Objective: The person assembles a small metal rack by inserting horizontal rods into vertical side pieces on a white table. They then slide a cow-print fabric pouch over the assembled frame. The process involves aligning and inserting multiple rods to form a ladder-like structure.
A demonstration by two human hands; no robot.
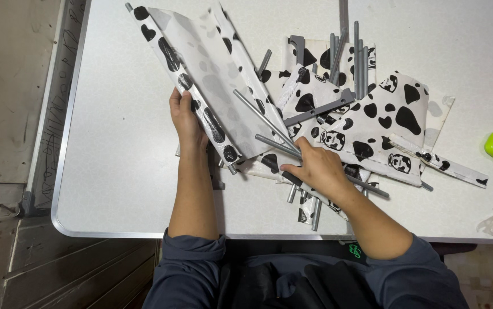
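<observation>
The long cow-print fabric panel (200, 74) is being gripped at its lower edge by the left hand (186, 117), fingers curled round it. A grey rod (278, 145) is being pinched by the right hand (315, 167), fingers closed; the contact itself is being hidden by the knuckles. More rods are being partly covered by the fabric heap (366, 123) on the white table (115, 160).

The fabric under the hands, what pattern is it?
White fabric with black cow-like spots, head view.
</observation>
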